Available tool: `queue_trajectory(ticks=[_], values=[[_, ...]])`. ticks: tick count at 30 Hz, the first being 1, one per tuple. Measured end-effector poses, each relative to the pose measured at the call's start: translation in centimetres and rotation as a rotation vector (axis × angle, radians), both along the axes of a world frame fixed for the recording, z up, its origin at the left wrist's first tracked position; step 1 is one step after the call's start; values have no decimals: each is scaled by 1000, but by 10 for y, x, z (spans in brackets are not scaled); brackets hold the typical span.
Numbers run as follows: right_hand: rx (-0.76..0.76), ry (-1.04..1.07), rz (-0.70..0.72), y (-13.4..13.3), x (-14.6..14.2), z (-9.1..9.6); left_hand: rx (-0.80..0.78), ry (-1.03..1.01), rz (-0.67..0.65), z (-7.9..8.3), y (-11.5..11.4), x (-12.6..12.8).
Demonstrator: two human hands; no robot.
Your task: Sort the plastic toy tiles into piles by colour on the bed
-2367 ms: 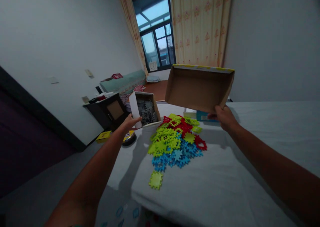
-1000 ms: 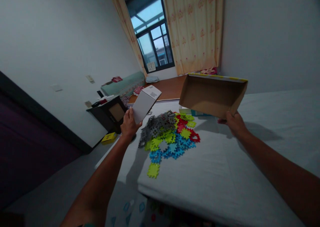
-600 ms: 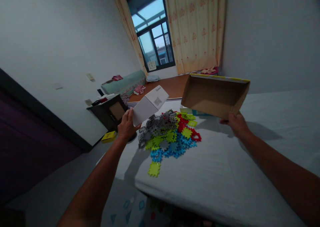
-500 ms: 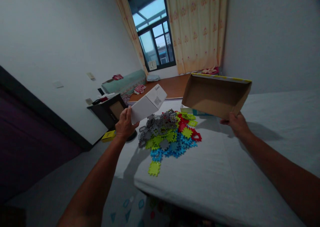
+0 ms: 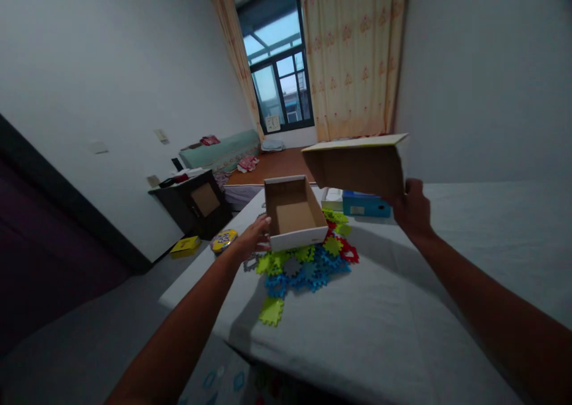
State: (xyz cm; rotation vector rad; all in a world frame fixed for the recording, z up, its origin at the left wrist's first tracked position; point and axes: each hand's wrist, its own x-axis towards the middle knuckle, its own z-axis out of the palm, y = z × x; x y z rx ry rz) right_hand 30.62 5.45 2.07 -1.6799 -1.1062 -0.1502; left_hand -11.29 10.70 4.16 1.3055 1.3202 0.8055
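Observation:
My left hand (image 5: 254,238) grips the near left side of a shallow white cardboard box (image 5: 298,240), its bare brown inside facing up towards me. The box is over a pile of gear-edged plastic pieces, blue (image 5: 315,273), lime green and red, and hides much of the grey ones. Whether it rests on them I cannot tell. In my right hand (image 5: 413,211) is a box lid (image 5: 357,170), raised and tilted with its brown inside towards me. One lime green piece (image 5: 271,311) lies at the near end of the pile.
A blue box (image 5: 366,205) and a small white box (image 5: 332,199) stand behind the pile. A round yellow tin (image 5: 223,241) is at the left of the white-covered surface (image 5: 379,321). Beyond are a dark cabinet (image 5: 201,202) and a yellow box (image 5: 185,247) on the floor.
The white box has turned from its printed outside to its open inside and moved right, over the pile. The lid has moved left and tipped, uncovering more of the blue box.

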Motion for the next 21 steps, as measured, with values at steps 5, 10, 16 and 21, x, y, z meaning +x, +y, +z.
queue_trajectory(ticks=[5, 10, 16, 21], values=[[21, -343, -84, 26, -48, 46, -95, -37, -56, -15, 3, -5], [-24, -538, -60, 42, -95, 50, -114, -9, -53, -19, -1, -7], [-110, -856, 224, 16, -126, 26, -169, -56, -95, -25, -2, -5], [-147, -806, 420, -21, -129, 20, -185, -156, -102, -28, -6, -7]])
